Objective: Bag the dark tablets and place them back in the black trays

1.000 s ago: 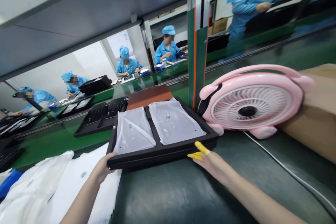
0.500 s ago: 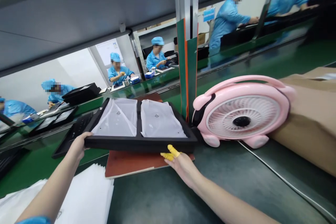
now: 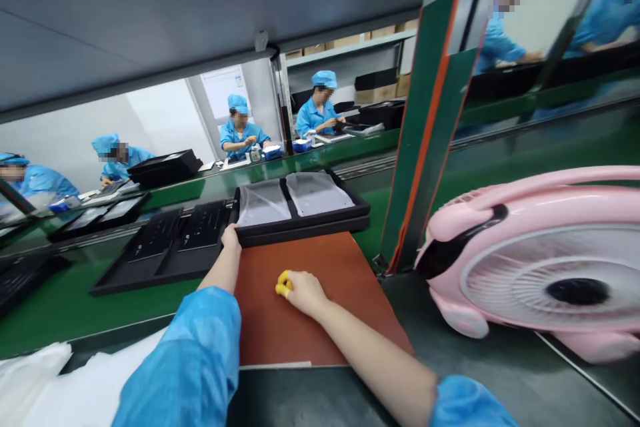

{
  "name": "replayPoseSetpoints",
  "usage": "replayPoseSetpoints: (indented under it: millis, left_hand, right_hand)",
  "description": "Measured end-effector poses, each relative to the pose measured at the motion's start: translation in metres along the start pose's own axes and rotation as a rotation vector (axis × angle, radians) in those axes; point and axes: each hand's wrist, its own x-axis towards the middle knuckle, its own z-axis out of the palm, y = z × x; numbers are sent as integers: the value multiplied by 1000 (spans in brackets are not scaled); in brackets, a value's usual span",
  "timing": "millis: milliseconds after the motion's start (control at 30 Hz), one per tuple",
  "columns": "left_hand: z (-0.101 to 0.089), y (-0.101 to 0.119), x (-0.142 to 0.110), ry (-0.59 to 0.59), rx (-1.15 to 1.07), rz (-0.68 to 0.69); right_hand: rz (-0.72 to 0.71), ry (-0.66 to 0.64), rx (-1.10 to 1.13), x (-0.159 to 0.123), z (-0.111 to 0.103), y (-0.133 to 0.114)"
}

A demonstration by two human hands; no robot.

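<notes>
A black tray [image 3: 305, 221] with two clear plastic bags [image 3: 293, 197] in its compartments lies on the green conveyor belt [image 3: 75, 300]. My left hand [image 3: 231, 238] touches its near left corner, fingers against the rim. My right hand [image 3: 300, 290], with yellow finger cots, rests curled on a reddish-brown board [image 3: 330, 320] in front of me and holds nothing. Both arms wear blue sleeves.
A pink desk fan [image 3: 540, 267] stands at the right with a green-and-orange post [image 3: 425, 127] beside it. Another black tray [image 3: 165, 247] lies left on the belt. White bags [image 3: 60, 387] are piled at the lower left. Several people in blue work across the belt.
The tray has moved from near me out onto the belt. My right hand has let go of it and now rests on the board. The view has shifted right.
</notes>
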Motion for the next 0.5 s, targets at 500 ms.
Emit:
replayPoseSetpoints:
  millis: [500]
  left_hand:
    - [55,-21,-70,-628,951,904]
  right_hand:
    - [-264,-112,-496,-7,1,5]
